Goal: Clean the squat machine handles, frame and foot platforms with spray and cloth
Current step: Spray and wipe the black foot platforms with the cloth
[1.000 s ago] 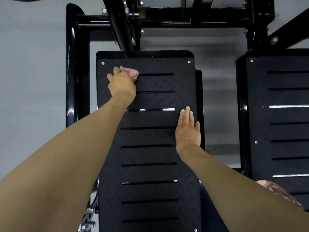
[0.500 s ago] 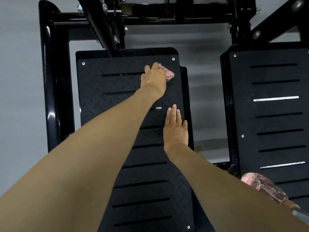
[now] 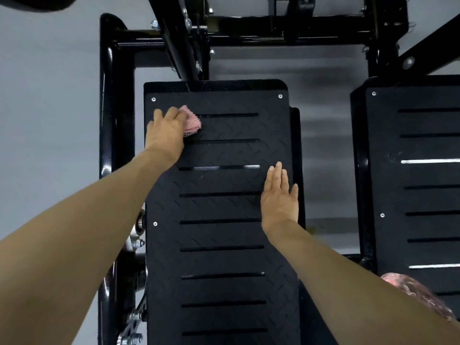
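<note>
Foot platform: black slotted tread plate | floor: grey, possibly concrete

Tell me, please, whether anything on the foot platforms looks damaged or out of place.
Only a pale scuff on the right foot platform, beside a bright slot, stands out. The left foot platform under the cloth looks intact.

Light was diffuse and moderate; you got no hard shadows. Glossy frame tube at left of frame carried white glare streaks. Two slots on the right-edge foot platform shone white; centre foot platform read dim, tread faint. Soft shadow bands lay on the grey floor at centre right. Your wide lens bowed straight lines near the edges. Fringe of the cloth and your lower-corner forearms looked soft.
</note>
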Demonstrator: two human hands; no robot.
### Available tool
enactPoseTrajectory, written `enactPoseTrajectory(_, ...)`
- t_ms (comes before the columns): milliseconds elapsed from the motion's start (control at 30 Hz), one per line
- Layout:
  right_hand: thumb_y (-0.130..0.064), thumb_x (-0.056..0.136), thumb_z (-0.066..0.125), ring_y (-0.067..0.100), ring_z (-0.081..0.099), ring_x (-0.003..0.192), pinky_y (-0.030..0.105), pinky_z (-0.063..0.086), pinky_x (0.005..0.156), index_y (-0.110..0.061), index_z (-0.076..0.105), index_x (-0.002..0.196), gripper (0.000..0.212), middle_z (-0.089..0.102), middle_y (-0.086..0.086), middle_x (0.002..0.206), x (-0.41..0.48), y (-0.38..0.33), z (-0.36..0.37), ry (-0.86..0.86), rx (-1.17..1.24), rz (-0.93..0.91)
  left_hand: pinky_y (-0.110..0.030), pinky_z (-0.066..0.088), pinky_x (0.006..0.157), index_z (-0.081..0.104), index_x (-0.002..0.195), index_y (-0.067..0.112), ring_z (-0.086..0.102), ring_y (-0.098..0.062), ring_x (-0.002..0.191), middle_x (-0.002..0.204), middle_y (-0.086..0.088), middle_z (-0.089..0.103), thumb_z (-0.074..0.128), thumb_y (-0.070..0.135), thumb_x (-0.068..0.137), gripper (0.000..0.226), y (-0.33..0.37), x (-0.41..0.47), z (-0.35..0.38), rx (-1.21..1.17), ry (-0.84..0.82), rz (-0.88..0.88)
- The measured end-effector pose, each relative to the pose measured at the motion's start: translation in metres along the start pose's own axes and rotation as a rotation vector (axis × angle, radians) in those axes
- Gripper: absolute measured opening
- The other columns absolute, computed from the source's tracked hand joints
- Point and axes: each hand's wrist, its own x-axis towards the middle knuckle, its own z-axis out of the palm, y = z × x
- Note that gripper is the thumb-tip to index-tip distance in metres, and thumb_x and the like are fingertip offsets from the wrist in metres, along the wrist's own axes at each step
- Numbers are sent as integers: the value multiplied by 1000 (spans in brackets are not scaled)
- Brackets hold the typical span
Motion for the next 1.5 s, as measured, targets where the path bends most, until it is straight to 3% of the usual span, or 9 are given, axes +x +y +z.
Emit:
enactPoseTrajectory(167, -10, 79, 72, 36, -12, 145, 45, 17, 119, 7, -30, 139, 119, -33, 27, 148, 1, -1, 1, -3, 4, 8, -40, 46, 92, 46, 136, 3, 43, -34, 112, 128, -14, 43, 50, -9, 83, 54, -4, -3, -9, -248, -35, -124)
enactPoseTrajectory(300, -10, 79, 73, 37, -13, 145, 45, 17, 119, 8, -30, 138, 120, -33, 28, 147, 2, -1, 2, 0, 12, 6, -38, 51, 87, 64, 113, 0, 59, -33, 100, 112, -19, 58, 45, -8, 85, 34, -16, 13, -23, -601, 175, -355)
enactPoseTrajectory(433, -12, 78, 74, 37, -14, 145, 46, 16, 119, 7, -31, 138, 122, -34, 28, 147, 3, 2, 4, -2, 18, -10, -37, 36, 98, 47, 129, -1, 39, -39, 122, 133, -24, 40, 43, -4, 89, 40, -25, 38, -30, -409, 84, -565)
enactPoseTrajectory(700, -15, 81, 71, 39, -16, 144, 47, 15, 119, 8, -31, 138, 119, -35, 29, 146, 1, 4, 0, -18, 47, -24, -43, 24, 108, 9, 148, -6, 37, -40, 128, 144, -23, 36, 49, 10, 91, 72, 13, 69, -10, -63, -148, -574)
enactPoseTrajectory(800, -13, 83, 69, 39, -15, 144, 47, 14, 119, 9, -31, 137, 115, -34, 30, 146, 2, 2, 0, -14, 55, -22, -47, 37, 103, 16, 148, 1, 30, -43, 127, 143, -23, 33, 49, 2, 90, 67, 46, 76, -16, -90, -103, -369)
enactPoseTrajectory(967, -9, 83, 68, 38, -16, 144, 46, 15, 119, 8, -32, 137, 114, -35, 27, 147, 3, 6, 1, -6, 96, -48, -46, 31, 106, 7, 148, -4, 28, -41, 128, 148, -23, 23, 54, 6, 85, 80, 126, 78, -22, 112, -99, 102)
enactPoseTrajectory(1233, -12, 83, 68, 36, -19, 143, 47, 13, 119, 5, -33, 137, 116, -39, 24, 146, 4, 10, 3, 4, 203, -84, -42, 26, 109, 16, 148, 0, 24, -38, 132, 149, -19, 24, 60, 2, 84, 78, 191, 79, -32, 177, -72, 400)
enactPoseTrajectory(1367, -15, 81, 70, 37, -20, 143, 49, 13, 118, 5, -33, 137, 119, -39, 24, 146, 5, 9, 4, 14, 221, -84, -50, 4, 118, 7, 151, 4, -5, -43, 144, 158, -17, 4, 59, -4, 84, 86, 208, 75, -32, 285, -113, 543)
enactPoseTrajectory(1500, -16, 81, 70, 34, -21, 143, 50, 10, 119, 3, -33, 139, 120, -41, 21, 146, 4, 12, 6, 37, 246, -87, -49, 4, 119, -4, 151, 5, -11, -42, 143, 159, -13, -9, 55, -9, 85, 90, 215, 59, -19, 221, -147, 528)
